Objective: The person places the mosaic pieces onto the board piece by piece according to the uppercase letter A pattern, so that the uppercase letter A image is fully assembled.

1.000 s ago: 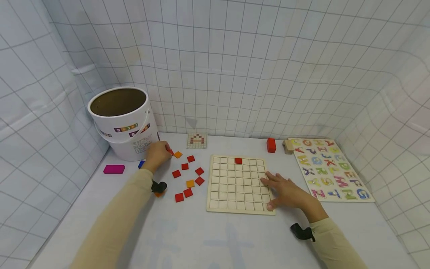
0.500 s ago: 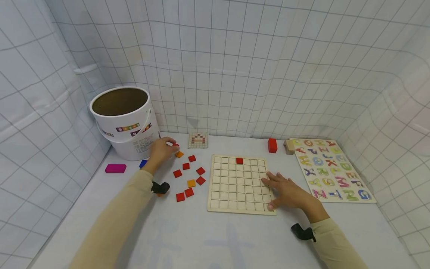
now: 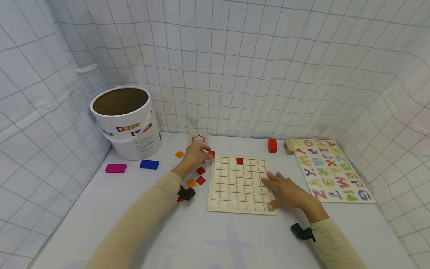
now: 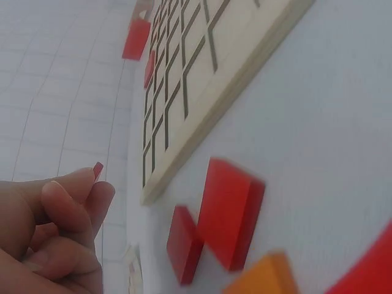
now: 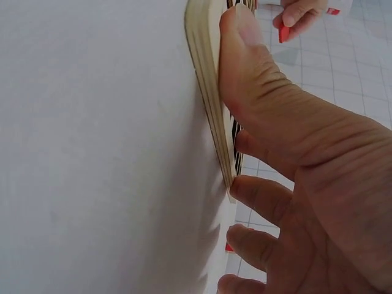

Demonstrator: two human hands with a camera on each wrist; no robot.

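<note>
Your L hand [image 3: 195, 156] has a red tile [image 3: 211, 153] pinched btwn thumb & fingers; the tile sits by the far-left corner of the grid board [image 3: 231, 186]. Key relation, I'd judge: from those fingertips the board lies to your R and back toward you, w/ the seated tile [image 3: 239, 160] off to the R, mid of the far row. Held tile is square, so no long axis; L wrist view shows it approx edge-on. Can't tell its height over the table.

L hand is clearly the nearer one to that corner. L forearm reaches fwd & R, wrist above the loose tiles [image 3: 201, 181]. Your R hand [image 3: 287, 192] grasps nothing: fingers spread & relaxed, thumb on the board's near-R corner, index at its R edge, forearm angled in from lower R.
</note>
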